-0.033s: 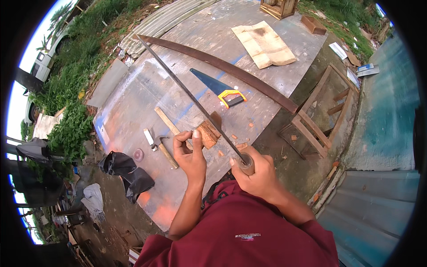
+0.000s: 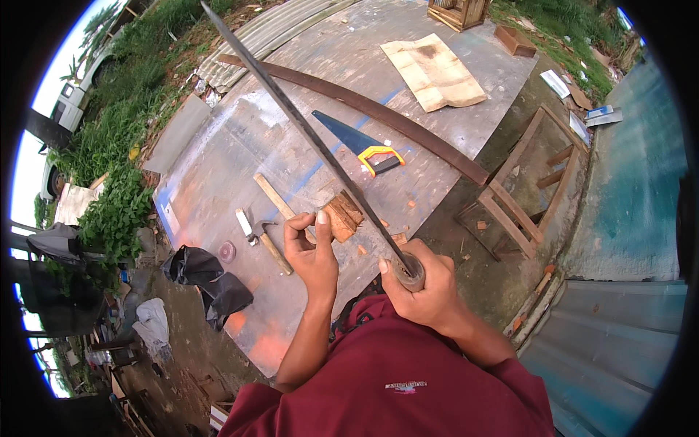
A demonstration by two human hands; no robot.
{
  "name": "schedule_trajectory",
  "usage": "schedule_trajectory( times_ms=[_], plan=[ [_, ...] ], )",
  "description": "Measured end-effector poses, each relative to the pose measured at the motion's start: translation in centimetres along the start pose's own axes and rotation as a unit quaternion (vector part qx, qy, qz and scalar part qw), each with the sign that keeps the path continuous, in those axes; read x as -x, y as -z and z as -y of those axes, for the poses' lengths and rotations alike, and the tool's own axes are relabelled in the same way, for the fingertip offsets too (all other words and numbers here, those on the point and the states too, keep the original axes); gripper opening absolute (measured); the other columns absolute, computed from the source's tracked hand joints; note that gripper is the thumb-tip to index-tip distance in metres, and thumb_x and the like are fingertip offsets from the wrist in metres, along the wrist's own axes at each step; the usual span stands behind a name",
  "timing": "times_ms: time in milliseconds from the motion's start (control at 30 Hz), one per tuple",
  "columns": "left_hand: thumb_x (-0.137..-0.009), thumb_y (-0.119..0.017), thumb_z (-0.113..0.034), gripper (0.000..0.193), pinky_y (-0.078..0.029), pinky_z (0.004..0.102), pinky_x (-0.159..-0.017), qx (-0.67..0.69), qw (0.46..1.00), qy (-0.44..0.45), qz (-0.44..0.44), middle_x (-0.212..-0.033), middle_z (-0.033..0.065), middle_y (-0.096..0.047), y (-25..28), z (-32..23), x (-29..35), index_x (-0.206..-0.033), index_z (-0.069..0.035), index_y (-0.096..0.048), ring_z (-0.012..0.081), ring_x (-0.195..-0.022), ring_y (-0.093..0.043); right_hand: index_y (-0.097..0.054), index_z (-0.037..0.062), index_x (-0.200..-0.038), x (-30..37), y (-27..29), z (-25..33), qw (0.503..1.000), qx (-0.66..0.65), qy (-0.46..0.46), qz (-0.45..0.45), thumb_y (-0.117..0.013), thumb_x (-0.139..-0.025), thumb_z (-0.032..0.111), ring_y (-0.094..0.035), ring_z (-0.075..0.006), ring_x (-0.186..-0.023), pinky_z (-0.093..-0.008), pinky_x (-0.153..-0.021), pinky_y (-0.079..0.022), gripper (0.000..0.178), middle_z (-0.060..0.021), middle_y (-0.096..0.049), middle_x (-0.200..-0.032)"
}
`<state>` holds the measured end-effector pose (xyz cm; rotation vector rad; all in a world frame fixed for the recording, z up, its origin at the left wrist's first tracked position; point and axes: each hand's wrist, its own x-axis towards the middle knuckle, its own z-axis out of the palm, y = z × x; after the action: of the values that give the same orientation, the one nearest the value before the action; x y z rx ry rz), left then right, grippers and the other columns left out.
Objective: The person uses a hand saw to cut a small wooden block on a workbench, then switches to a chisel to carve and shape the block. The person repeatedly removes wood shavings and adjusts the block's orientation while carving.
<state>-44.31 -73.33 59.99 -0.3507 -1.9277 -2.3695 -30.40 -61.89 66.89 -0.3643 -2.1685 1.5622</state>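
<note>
My left hand (image 2: 314,247) pinches a small, rough brown wood block (image 2: 342,217) between thumb and fingers, above the near edge of the table. In my right hand (image 2: 426,288) is the thick round handle of a long, narrow, dark machete (image 2: 306,135), my fingers wrapped round it. The blade slants away to the far left, its lower part passing close to the block's right side. Whether blade and block touch, I cannot tell. Small wood chips (image 2: 362,250) lie on the table beneath.
On the worn tabletop (image 2: 240,156) lie a handsaw (image 2: 357,142), a claw hammer (image 2: 273,247), a wooden stick (image 2: 275,195), a long dark plank (image 2: 364,105) and a stained paper sheet (image 2: 432,73). A black plastic bag (image 2: 211,284) hangs at the left edge. A wooden frame (image 2: 510,207) stands at right.
The machete's blade has swung upward, its tip now farther up the picture, past the plank's end. My right hand has tilted the handle slightly. My left hand and the wood block stay nearly still.
</note>
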Motion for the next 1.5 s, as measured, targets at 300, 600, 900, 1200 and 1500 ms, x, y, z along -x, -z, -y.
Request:
schedule_trajectory(
  times_ms=[300,600,900,1200,1500],
  plan=[
    [-0.095,-0.071,-0.006,0.017,-0.045,0.0299,-0.088,-0.051,0.999,-0.016,0.003,-0.099,0.0064,-0.055,0.5,-0.2,1.3,-0.096,-0.003,-0.054,0.0125,-0.096,-0.053,-0.057,-0.0082,-0.095,0.2,-0.7,-6.5,0.987,0.078,-0.120,0.074,-0.067,-0.085,0.014,-0.066,-0.0529,-0.078,-0.0535,-0.069,-0.053,0.026,-0.0340,-0.064,-0.076],
    [-0.097,-0.070,-0.007,0.015,-0.043,0.0279,-0.091,-0.065,0.996,-0.060,-0.010,-0.103,0.0059,-0.057,-0.4,0.8,0.9,-0.100,-0.002,-0.056,0.0126,-0.097,-0.054,-0.060,-0.0092,-0.099,1.2,-2.2,-11.2,0.989,0.034,-0.121,0.080,-0.066,-0.086,0.018,-0.067,-0.0503,-0.081,-0.0504,-0.071,-0.054,0.031,-0.0318,-0.066,-0.079],
    [-0.108,-0.053,-0.029,0.030,-0.048,0.0241,-0.073,-0.134,0.974,-0.090,-0.156,-0.092,0.0031,-0.064,6.7,2.4,-5.4,-0.104,0.000,-0.063,0.0079,-0.082,-0.058,-0.067,-0.0040,-0.107,0.8,0.8,-9.4,0.991,-0.117,-0.071,-0.011,-0.069,-0.094,0.018,-0.071,-0.0226,-0.078,-0.0362,-0.070,-0.053,0.026,-0.0150,-0.072,-0.082],
    [-0.106,-0.052,-0.042,0.044,-0.058,0.0354,-0.075,-0.012,0.979,0.008,-0.203,-0.106,0.0066,-0.070,12.2,4.3,-12.6,-0.118,-0.002,-0.065,0.0154,-0.092,-0.068,-0.057,0.0025,-0.083,2.0,2.7,-14.8,0.947,-0.194,-0.255,0.000,-0.068,-0.098,0.021,-0.052,-0.0080,-0.046,-0.0276,-0.042,-0.041,0.027,-0.0009,-0.054,-0.058],
    [-0.105,-0.047,-0.049,0.049,-0.051,0.0467,-0.098,0.221,0.967,0.059,-0.115,-0.112,0.0174,-0.070,11.9,5.8,-14.6,-0.109,-0.003,-0.066,0.0288,-0.107,-0.065,-0.055,0.0026,-0.080,4.5,2.6,-17.3,0.942,-0.188,-0.276,0.031,-0.068,-0.098,0.024,-0.051,-0.0087,-0.044,-0.0276,-0.040,-0.041,0.031,-0.0018,-0.053,-0.057]
  ],
)
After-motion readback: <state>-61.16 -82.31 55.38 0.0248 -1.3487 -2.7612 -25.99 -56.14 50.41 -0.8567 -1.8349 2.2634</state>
